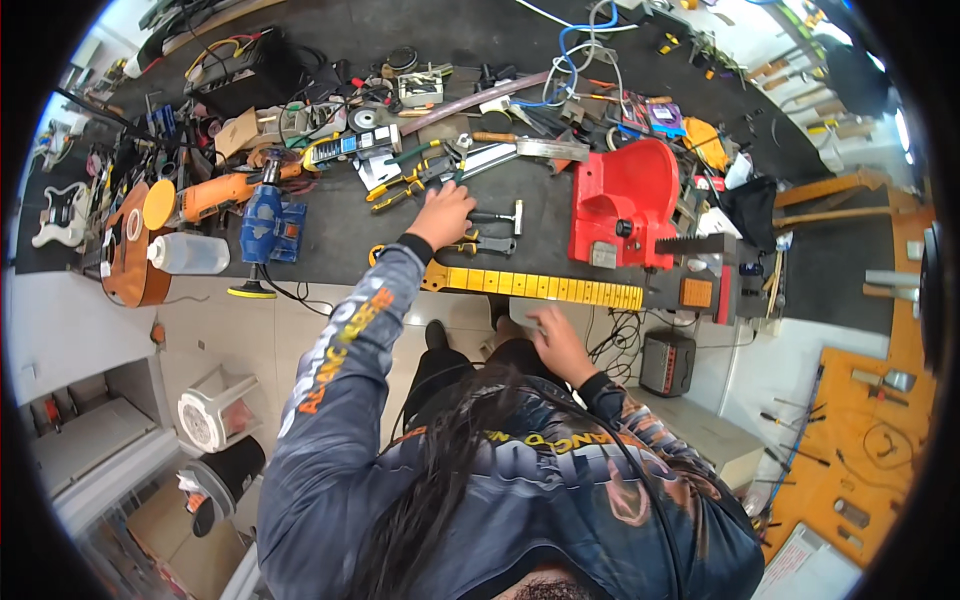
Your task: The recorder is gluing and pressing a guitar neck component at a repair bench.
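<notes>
My left hand (443, 215) reaches over the dark workbench, fingers stretched forward and slightly bent among the tools; whether the fingertips touch one is unclear. Beyond it lie yellow-and-black pliers (408, 190). To its right are a small hammer (517, 217) with a dark handle and another yellow-and-black hand tool (490, 243). A yellow guitar neck (540, 285) with dark frets runs along the bench's front edge, its headstock end partly behind my left wrist. My right hand (560, 343) hangs in front of the edge, below the neck, fingers loosely apart and holding nothing visible.
A red bench vise (625, 205) stands right of the tools. On the left are a blue power tool (263, 220), an orange power tool (215, 195), a clear plastic bottle (190, 254) and a guitar body (133, 250). Cluttered tools and cables cover the back. A small amplifier (668, 362) stands below.
</notes>
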`<state>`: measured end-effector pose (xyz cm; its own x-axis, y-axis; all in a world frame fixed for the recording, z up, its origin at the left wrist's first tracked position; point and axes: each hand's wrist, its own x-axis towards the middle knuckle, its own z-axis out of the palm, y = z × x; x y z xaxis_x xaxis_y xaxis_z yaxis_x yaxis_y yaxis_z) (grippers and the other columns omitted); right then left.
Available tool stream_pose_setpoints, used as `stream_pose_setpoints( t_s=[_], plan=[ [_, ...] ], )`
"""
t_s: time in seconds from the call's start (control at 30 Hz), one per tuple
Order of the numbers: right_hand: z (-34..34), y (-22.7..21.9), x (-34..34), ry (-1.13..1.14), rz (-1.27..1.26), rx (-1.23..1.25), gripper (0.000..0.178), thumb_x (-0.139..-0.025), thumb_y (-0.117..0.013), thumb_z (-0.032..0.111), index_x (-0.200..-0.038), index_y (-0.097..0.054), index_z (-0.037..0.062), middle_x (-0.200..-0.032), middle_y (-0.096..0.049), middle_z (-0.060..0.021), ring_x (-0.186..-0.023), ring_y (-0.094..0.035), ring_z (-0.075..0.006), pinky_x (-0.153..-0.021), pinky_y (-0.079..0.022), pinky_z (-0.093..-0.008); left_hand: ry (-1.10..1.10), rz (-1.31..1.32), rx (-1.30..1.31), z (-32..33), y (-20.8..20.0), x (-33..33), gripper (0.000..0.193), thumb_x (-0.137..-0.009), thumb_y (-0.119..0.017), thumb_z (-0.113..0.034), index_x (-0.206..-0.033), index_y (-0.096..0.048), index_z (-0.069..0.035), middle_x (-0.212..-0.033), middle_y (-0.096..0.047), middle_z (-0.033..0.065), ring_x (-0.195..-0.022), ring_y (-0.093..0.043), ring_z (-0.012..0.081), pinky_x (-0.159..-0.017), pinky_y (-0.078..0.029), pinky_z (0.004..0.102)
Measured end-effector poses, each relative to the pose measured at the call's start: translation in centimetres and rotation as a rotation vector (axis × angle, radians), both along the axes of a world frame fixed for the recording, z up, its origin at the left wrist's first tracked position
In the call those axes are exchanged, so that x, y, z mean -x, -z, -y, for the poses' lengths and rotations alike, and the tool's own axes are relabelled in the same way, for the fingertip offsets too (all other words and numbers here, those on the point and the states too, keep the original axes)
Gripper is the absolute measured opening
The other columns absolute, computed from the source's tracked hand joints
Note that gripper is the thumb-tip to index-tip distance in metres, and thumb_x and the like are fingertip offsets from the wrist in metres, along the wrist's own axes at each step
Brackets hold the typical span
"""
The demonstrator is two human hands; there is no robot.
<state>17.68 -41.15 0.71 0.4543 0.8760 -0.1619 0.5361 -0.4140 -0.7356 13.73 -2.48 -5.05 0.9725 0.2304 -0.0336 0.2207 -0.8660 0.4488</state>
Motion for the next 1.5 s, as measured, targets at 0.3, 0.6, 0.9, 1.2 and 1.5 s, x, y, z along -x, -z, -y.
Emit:
stream_pose_setpoints(
  t_s=[0.3,0.6,0.9,1.2,1.5],
  plan=[
    [37.3,15.0,15.8,0.614,-0.141,0.468,0.032,-0.105,-0.066,0.027,-0.119,-0.077,-0.0001,-0.104,-0.081,-0.0261,-0.105,-0.076,-0.0491,-0.094,-0.061,-0.0581,0.138,0.461,-0.139,-2.5,-1.6,-2.9,0.025,-0.095,-0.073,-0.008,-0.118,-0.064,-0.003,-0.122,-0.065,0.0184,-0.123,-0.067,0.0425,-0.095,-0.055,0.0600],
    [47.8,19.0,27.8,0.601,-0.068,0.762,0.029,-0.104,-0.061,0.021,-0.115,-0.077,0.0001,-0.111,-0.079,-0.0294,-0.107,-0.075,-0.0508,-0.094,-0.059,-0.0594,-0.586,0.349,-0.225,-10.3,-2.2,2.4,0.036,-0.098,-0.086,-0.029,-0.129,-0.072,-0.016,-0.139,-0.064,0.0070,-0.137,-0.056,0.0352,-0.104,-0.046,0.0611],
    [22.5,11.8,-0.9,0.407,-0.181,0.057,0.032,-0.104,-0.066,0.006,-0.135,-0.070,0.0000,-0.106,-0.077,-0.0122,-0.103,-0.076,-0.0275,-0.096,-0.058,-0.0392,-0.082,0.357,0.408,8.0,-5.5,6.1,0.010,-0.103,-0.074,-0.011,-0.110,-0.075,-0.003,-0.107,-0.074,0.0156,-0.107,-0.071,0.0384,-0.095,-0.058,0.0470],
    [13.2,34.6,-6.6,-0.607,-0.327,0.508,0.045,-0.100,-0.077,0.032,-0.134,-0.071,0.0035,-0.126,-0.076,-0.0291,-0.119,-0.075,-0.0464,-0.102,-0.058,-0.0515,0.074,-0.042,0.867,30.2,10.4,8.2,0.023,-0.106,-0.070,-0.021,-0.122,-0.077,-0.006,-0.121,-0.078,0.0181,-0.119,-0.074,0.0438,-0.104,-0.058,0.0527],
    [14.7,39.8,2.5,-0.880,-0.119,1.028,0.100,-0.090,-0.087,0.047,-0.168,-0.043,0.0022,-0.168,-0.050,-0.0287,-0.151,-0.057,-0.0504,-0.121,-0.052,-0.0575,-0.250,-0.402,0.831,39.0,31.1,13.2,0.028,-0.101,-0.064,-0.019,-0.119,-0.079,-0.004,-0.125,-0.079,0.0246,-0.119,-0.075,0.0471,-0.104,-0.058,0.0555]
  ],
)
